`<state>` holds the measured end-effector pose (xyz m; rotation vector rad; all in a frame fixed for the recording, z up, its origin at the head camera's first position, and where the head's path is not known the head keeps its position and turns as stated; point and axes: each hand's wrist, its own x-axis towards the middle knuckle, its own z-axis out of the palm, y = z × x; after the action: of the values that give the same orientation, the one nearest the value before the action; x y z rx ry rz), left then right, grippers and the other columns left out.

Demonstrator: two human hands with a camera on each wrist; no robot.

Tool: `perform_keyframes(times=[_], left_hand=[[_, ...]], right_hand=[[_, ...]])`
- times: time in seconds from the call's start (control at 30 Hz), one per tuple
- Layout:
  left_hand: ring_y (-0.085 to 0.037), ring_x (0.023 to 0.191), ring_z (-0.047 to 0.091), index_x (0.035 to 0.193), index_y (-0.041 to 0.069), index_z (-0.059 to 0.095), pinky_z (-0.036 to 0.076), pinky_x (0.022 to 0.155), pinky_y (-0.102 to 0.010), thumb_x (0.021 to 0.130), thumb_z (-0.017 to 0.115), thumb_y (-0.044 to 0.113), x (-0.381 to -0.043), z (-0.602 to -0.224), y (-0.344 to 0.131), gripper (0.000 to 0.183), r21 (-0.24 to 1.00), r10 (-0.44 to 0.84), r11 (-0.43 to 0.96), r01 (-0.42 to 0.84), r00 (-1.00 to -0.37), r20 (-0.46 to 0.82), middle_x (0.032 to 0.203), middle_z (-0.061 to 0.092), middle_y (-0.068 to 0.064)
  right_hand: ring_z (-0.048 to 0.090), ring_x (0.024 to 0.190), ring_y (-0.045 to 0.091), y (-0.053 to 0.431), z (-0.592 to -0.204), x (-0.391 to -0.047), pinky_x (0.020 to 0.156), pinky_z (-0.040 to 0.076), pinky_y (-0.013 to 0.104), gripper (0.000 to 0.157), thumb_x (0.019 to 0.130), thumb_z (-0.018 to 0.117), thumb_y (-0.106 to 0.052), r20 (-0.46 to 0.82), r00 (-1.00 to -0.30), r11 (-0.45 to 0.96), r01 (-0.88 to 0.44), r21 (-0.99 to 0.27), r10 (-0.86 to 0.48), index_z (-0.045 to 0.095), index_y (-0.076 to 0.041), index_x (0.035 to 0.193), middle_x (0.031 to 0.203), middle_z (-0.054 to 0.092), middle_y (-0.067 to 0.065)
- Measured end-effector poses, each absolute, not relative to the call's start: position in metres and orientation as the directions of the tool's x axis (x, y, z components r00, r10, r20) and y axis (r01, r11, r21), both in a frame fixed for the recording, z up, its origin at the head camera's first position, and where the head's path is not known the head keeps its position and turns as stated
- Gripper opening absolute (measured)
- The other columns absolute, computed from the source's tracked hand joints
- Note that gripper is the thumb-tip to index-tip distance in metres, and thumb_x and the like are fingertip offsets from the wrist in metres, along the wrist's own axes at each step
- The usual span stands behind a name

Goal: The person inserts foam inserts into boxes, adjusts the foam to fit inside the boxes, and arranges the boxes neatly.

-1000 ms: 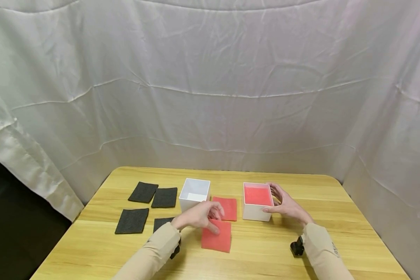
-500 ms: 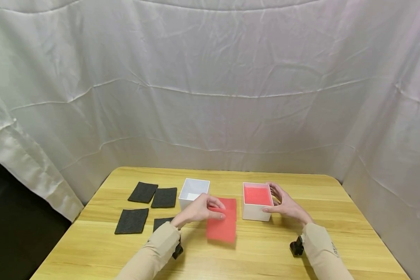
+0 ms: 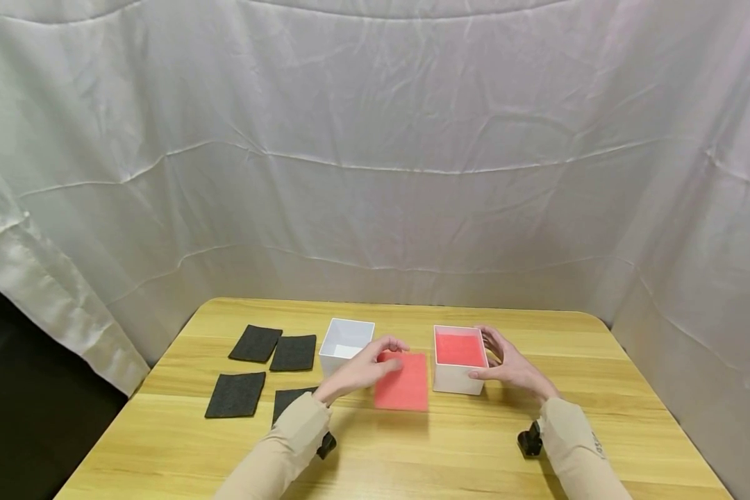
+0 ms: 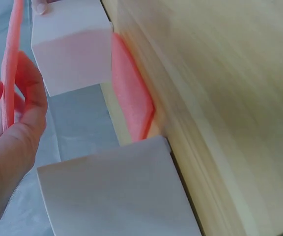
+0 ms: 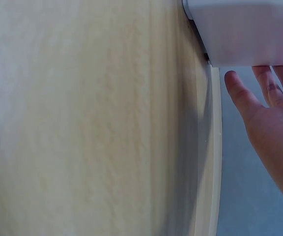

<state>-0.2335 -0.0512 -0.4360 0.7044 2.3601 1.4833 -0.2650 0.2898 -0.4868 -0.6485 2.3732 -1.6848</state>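
Note:
My left hand (image 3: 364, 367) pinches a thin red foam square (image 3: 406, 390) between thumb and fingers. In the left wrist view, that held red square (image 4: 11, 64) is seen edge-on, raised above the tabletop. Another red square (image 4: 131, 93) lies on the table between the two white boxes, mostly hidden behind the held one in the head view. My right hand (image 3: 517, 369) holds the right-hand white box (image 3: 456, 379) at its right side, thumb at the front and fingers toward the back. Red foam (image 3: 460, 350) fills the inside of that box near its rim.
The other white box (image 3: 334, 364), with its bare floor showing, stands just behind my left hand. Several black squares (image 3: 236, 395) lie on the left of the wooden table (image 3: 462, 458). A pale curtain (image 3: 375, 208) hangs behind the table.
My left hand has picked up the front red square and moved it away from me and slightly right, over the other red square. The right hand and both boxes stay in place.

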Motion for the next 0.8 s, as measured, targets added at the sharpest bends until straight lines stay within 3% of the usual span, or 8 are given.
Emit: perform_keyframes(times=[0.13, 0.27, 0.43, 0.53, 0.67, 0.8], left_hand=[[-0.026, 0.122, 0.054, 0.132, 0.008, 0.055, 0.044, 0.106, -0.045, 0.101, 0.051, 0.013, -0.233, -0.433, -0.045, 0.032, 0.907, 0.511, 0.348, 0.236, -0.859, 0.028, 0.137, 0.056, -0.014], [-0.025, 0.118, 0.054, 0.133, 0.008, 0.054, 0.045, 0.103, -0.041, 0.102, 0.052, 0.011, -0.236, -0.430, -0.039, 0.032, 0.923, 0.468, 0.311, 0.227, -0.882, 0.059, 0.134, 0.056, -0.016], [-0.024, 0.112, 0.064, 0.131, 0.001, 0.053, 0.054, 0.096, -0.034, 0.096, 0.064, 0.005, -0.243, -0.430, -0.031, 0.036, 0.969, 0.365, 0.156, 0.191, -0.923, 0.123, 0.129, 0.061, -0.023], [-0.024, 0.105, 0.068, 0.128, -0.001, 0.054, 0.057, 0.093, -0.036, 0.092, 0.070, 0.003, -0.248, -0.430, -0.027, 0.040, 0.983, 0.282, 0.091, 0.163, -0.950, 0.131, 0.122, 0.066, -0.026], [-0.024, 0.105, 0.069, 0.124, 0.001, 0.059, 0.054, 0.100, -0.042, 0.088, 0.077, 0.009, -0.254, -0.427, -0.022, 0.041, 0.984, 0.174, 0.110, 0.139, -0.977, 0.119, 0.114, 0.072, -0.022], [-0.024, 0.103, 0.069, 0.120, 0.001, 0.063, 0.053, 0.101, -0.044, 0.087, 0.080, 0.015, -0.259, -0.424, -0.013, 0.039, 0.976, 0.143, 0.149, 0.160, -0.980, 0.139, 0.110, 0.074, -0.019]], right_hand=[[0.025, 0.145, 0.051, 0.290, -0.487, -0.265, 0.102, 0.037, 0.005, 0.097, 0.080, 0.083, -0.009, 0.125, -0.891, 0.278, -0.265, -0.923, -0.436, 0.021, 0.005, 0.153, 0.156, 0.031, 0.032], [0.026, 0.145, 0.051, 0.291, -0.488, -0.265, 0.102, 0.038, 0.006, 0.096, 0.080, 0.083, -0.008, 0.131, -0.888, 0.277, -0.273, -0.921, -0.440, 0.021, 0.006, 0.153, 0.155, 0.031, 0.033], [0.034, 0.144, 0.030, 0.290, -0.488, -0.265, 0.102, 0.037, 0.005, 0.095, 0.080, 0.083, -0.010, 0.121, -0.893, 0.276, -0.260, -0.925, -0.434, 0.023, 0.002, 0.153, 0.157, 0.032, 0.029], [0.037, 0.142, 0.021, 0.290, -0.487, -0.265, 0.102, 0.037, 0.005, 0.095, 0.079, 0.084, -0.010, 0.121, -0.894, 0.275, -0.258, -0.926, -0.432, 0.025, 0.000, 0.152, 0.156, 0.033, 0.028], [0.033, 0.145, 0.036, 0.290, -0.487, -0.265, 0.101, 0.037, 0.005, 0.094, 0.079, 0.083, -0.009, 0.129, -0.891, 0.274, -0.268, -0.924, -0.436, 0.025, 0.002, 0.152, 0.155, 0.032, 0.030], [0.024, 0.146, 0.050, 0.290, -0.487, -0.265, 0.102, 0.036, 0.005, 0.094, 0.080, 0.083, -0.009, 0.127, -0.890, 0.276, -0.268, -0.923, -0.438, 0.023, 0.003, 0.152, 0.156, 0.030, 0.031]])
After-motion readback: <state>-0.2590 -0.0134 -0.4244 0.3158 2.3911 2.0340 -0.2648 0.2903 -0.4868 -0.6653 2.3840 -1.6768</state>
